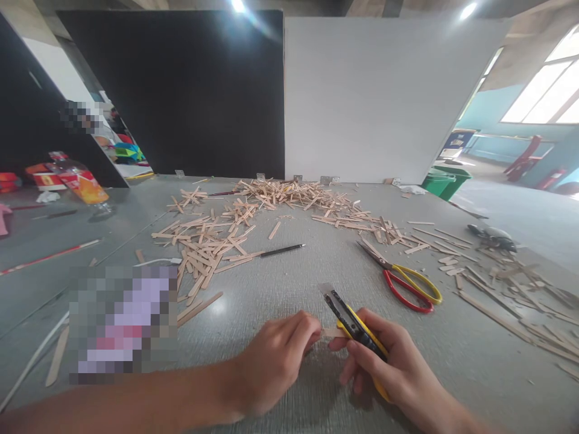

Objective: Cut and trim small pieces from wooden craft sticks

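My left hand (284, 349) is closed in a pinch on one end of a flat wooden craft stick (332, 332), just above the grey table. In my right hand (389, 361) is a yellow-and-black utility knife (357, 330), its front end angled up and to the left. The stick's other end meets the knife's side near my right fingers; I cannot tell whether the blade touches it. Scissors (409, 283) with one red and one yellow handle lie open beyond my right hand. A black pen (283, 250) rests farther off on the table.
Heaps of craft sticks (289, 194) spread along the table's back and left, and loose strips (493, 316) lie at right. A drink bottle (81, 181) stands far left, near a pixelated area with a white cable (38, 355). Black and white panels (393, 96) rise behind.
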Demonstrator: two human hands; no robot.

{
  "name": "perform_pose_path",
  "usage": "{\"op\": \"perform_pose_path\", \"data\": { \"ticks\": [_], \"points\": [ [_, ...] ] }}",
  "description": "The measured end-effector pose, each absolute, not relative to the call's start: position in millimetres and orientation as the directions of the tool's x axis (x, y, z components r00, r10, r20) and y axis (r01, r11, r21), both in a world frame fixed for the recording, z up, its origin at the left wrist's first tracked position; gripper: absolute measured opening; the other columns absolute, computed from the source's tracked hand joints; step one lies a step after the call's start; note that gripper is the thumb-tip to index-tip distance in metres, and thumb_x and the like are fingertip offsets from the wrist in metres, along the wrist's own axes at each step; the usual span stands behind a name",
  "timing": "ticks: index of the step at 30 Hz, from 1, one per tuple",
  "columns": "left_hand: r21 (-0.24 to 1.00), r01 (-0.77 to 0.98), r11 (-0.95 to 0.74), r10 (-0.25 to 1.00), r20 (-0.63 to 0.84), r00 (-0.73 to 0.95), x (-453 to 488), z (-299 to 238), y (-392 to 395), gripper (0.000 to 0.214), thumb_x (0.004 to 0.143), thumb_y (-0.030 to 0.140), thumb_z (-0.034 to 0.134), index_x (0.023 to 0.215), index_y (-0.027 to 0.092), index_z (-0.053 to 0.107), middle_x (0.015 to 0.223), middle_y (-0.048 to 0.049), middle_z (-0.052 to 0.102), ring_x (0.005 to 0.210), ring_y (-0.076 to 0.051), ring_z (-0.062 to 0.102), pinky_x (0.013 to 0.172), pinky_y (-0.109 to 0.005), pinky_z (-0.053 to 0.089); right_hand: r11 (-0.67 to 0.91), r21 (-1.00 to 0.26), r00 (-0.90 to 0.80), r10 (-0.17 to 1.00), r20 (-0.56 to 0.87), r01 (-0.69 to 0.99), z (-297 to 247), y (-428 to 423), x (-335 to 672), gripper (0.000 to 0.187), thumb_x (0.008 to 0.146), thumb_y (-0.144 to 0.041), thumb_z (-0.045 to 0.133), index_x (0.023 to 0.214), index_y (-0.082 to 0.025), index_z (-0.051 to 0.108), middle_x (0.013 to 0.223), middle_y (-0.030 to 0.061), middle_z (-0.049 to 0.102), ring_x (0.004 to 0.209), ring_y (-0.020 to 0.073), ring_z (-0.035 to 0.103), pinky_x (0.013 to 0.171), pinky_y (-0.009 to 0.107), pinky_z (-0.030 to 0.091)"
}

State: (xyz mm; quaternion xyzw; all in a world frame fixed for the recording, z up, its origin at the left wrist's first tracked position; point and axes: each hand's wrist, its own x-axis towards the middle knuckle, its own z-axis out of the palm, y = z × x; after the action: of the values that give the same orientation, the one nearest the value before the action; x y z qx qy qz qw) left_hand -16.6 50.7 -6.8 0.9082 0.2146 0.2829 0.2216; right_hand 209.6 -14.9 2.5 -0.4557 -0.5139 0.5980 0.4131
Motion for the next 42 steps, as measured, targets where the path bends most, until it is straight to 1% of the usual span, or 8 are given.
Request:
{"op": "perform_pose_path", "data": {
  "ticks": [6, 13, 19, 21, 27, 32, 37, 42],
  "points": [
    [0.688, 0.292, -0.664, 0.627, 0.3, 0.718, -15.8, -2.9, 52.4, 0.014, 0.108, 0.017, 0.03, 0.099, 0.025, 0.037, 0.07, 0.0073, 0.042, 0.054, -0.011, 0.038, 0.051, -0.023, 0.032, -0.167, -0.986, -0.199, 0.966, -0.166, 0.014, 9.0, -13.8, 208.3, 0.046, 0.097, -0.061, 0.061, 0.104, -0.016, 0.064, 0.078, 0.006, 0.074, 0.057, 0.0137, 0.068, 0.053, 0.023, 0.054],
    [0.792, 0.333, -0.511, 0.714, 0.175, 0.678, -10.2, 11.6, 55.3, 0.018, 0.112, 0.031, 0.032, 0.109, 0.022, 0.048, 0.07, 0.0063, 0.051, 0.057, -0.01, 0.045, 0.053, -0.021, 0.036, -0.093, -0.994, -0.057, 0.994, -0.096, 0.055, 5.8, -10.1, 209.2, 0.043, 0.096, -0.059, 0.064, 0.099, -0.016, 0.067, 0.073, 0.0055, 0.073, 0.057, 0.0141, 0.066, 0.052, 0.023, 0.052],
    [0.783, 0.303, -0.543, 0.693, 0.214, 0.689, -5.6, 11.0, 59.5, 0.026, 0.109, 0.027, 0.043, 0.093, 0.019, 0.063, 0.066, 0.0052, 0.054, 0.057, -0.01, 0.045, 0.057, -0.022, 0.037, -0.069, -0.997, -0.034, 0.997, -0.07, 0.047, 7.5, -8.9, 209.0, 0.041, 0.097, -0.056, 0.064, 0.108, -0.017, 0.065, 0.077, 0.0058, 0.074, 0.057, 0.0136, 0.064, 0.05, 0.022, 0.051],
    [0.768, 0.301, -0.566, 0.704, 0.259, 0.662, -6.2, 6.3, 59.9, 0.022, 0.107, 0.026, 0.046, 0.1, 0.018, 0.066, 0.072, 0.0024, 0.06, 0.061, -0.011, 0.049, 0.06, -0.024, 0.039, -0.058, -0.998, -0.044, 0.997, -0.06, 0.037, 7.6, -9.1, 208.7, 0.041, 0.098, -0.057, 0.062, 0.112, -0.018, 0.063, 0.076, 0.0049, 0.073, 0.056, 0.014, 0.064, 0.049, 0.023, 0.051],
    [0.698, 0.231, -0.678, 0.602, 0.346, 0.72, -11.2, 1.9, 56.7, 0.031, 0.108, 0.024, 0.045, 0.126, 0.016, 0.068, 0.094, -0.0082, 0.07, 0.077, -0.017, 0.062, 0.073, -0.029, 0.047, -0.069, -0.997, 0.016, 0.998, -0.069, 0.042, -1.2, -11.2, 209.3, 0.038, 0.096, -0.056, 0.065, 0.085, -0.021, 0.056, 0.058, -0.0065, 0.055, 0.039, 0.0069, 0.044, 0.035, 0.018, 0.038],
    [0.808, 0.242, -0.537, 0.619, 0.183, 0.763, -9.4, 16.1, 54.9, 0.031, 0.109, 0.029, 0.042, 0.121, 0.015, 0.067, 0.094, -0.0072, 0.067, 0.08, -0.016, 0.059, 0.073, -0.028, 0.045, -0.071, -0.996, 0.021, 0.997, -0.07, 0.051, -3.2, -10.4, 208.4, 0.036, 0.096, -0.056, 0.065, 0.095, -0.021, 0.059, 0.062, -0.0056, 0.054, 0.047, 0.0088, 0.047, 0.041, 0.018, 0.043],
    [0.897, 0.284, -0.34, 0.66, 0.012, 0.751, -6.0, 21.7, 58.2, 0.025, 0.108, 0.039, 0.044, 0.106, 0.019, 0.058, 0.07, 0.0028, 0.058, 0.059, -0.012, 0.046, 0.058, -0.025, 0.036, -0.049, -0.991, 0.029, 0.999, -0.046, 0.128, -1.5, -10.5, 209.1, 0.036, 0.097, -0.056, 0.062, 0.099, -0.021, 0.059, 0.059, -0.009, 0.043, 0.044, 0.008, 0.038, 0.039, 0.018, 0.036],
    [0.943, 0.245, -0.227, 0.717, -0.009, 0.697, -5.8, 18.6, 61.5, 0.03, 0.111, 0.047, 0.03, 0.106, 0.022, 0.046, 0.072, 0.0032, 0.063, 0.053, -0.011, 0.045, 0.053, -0.023, 0.036, 0.048, -0.983, 0.035, 0.998, 0.055, 0.178, 0.3, -13.3, 210.4, 0.044, 0.102, -0.052, 0.056, 0.137, -0.027, 0.044, 0.073, -0.0059, 0.054, 0.047, 0.0092, 0.042, 0.041, 0.018, 0.043]
  ]
}}
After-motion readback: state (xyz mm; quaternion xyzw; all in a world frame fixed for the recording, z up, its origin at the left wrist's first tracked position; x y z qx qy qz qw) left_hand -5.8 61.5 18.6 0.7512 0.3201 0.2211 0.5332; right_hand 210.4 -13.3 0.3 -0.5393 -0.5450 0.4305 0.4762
